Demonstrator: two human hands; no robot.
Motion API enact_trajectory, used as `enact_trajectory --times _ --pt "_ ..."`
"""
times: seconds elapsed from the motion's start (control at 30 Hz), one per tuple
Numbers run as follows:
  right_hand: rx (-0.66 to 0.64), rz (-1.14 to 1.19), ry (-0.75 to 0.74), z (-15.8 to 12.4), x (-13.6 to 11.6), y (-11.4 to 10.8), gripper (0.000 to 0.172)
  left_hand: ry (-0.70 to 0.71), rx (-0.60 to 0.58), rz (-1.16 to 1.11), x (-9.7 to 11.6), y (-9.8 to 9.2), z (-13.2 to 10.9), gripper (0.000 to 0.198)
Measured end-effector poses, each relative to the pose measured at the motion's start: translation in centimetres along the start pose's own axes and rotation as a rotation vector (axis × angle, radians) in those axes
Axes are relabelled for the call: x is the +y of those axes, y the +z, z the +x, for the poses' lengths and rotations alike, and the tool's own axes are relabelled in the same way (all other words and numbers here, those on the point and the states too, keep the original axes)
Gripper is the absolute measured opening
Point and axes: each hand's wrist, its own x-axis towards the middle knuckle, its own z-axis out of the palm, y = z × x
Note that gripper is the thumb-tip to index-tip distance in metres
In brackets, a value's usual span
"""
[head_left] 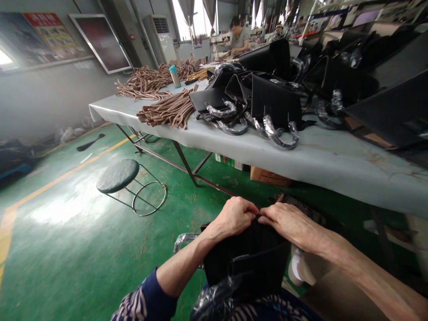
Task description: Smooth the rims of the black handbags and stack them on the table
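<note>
Black bag (250, 254) right beneath both hands (235, 217) (288, 221)

Bottle (175, 78) on the table (321, 156), carton (267, 175) under it. Stool (118, 175) on near side of table. Air conditioner (162, 42), framed board (101, 43), person (241, 43) all beyond table.

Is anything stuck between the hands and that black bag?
Nothing that I can see! The left hand and right hand are right at the top edge of the black bag, with their fingertips close together.
</note>
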Motion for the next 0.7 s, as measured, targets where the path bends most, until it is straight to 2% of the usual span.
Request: enact_trajectory --times 0.1,0.2,0.27,0.37,0.5,0.6,0.7 --pt "-0.012 -0.057 0.024 0.2 -0.5 -0.1 0.018 -0.008 0.052 -0.026 -0.3 0.1 -0.1 0.028" --pt "-0.013 -0.083 0.013 0.5 -0.9 -0.5 0.028 -0.033 0.123 -0.036 -0.5 0.4 -0.3 0.023" --pt "-0.013 -0.086 -0.012 0.6 -1.1 -0.7 0.027 -0.036 0.139 -0.053 -0.4 0.5 -0.5 0.02" --pt "-0.01 0.008 -0.053 0.6 -1.1 -0.9 0.02 -0.026 0.088 -0.115 -0.2 -0.1 -0.7 0.017" --pt "0.014 0.192 -0.101 0.1 -0.9 -1.0 0.019 -0.023 -0.03 -0.137 -0.6 -2.3 -1.1 0.018" --pt "0.032 0.198 -0.068 -0.1 -0.7 -0.9 0.022 -0.096 -0.064 -0.136 -1.9 -3.8 -1.5 0.026" --pt "0.023 0.212 -0.059 -0.2 -0.6 -0.8 0.026 -0.167 -0.061 -0.199 -3.4 -4.4 -2.4 0.033"
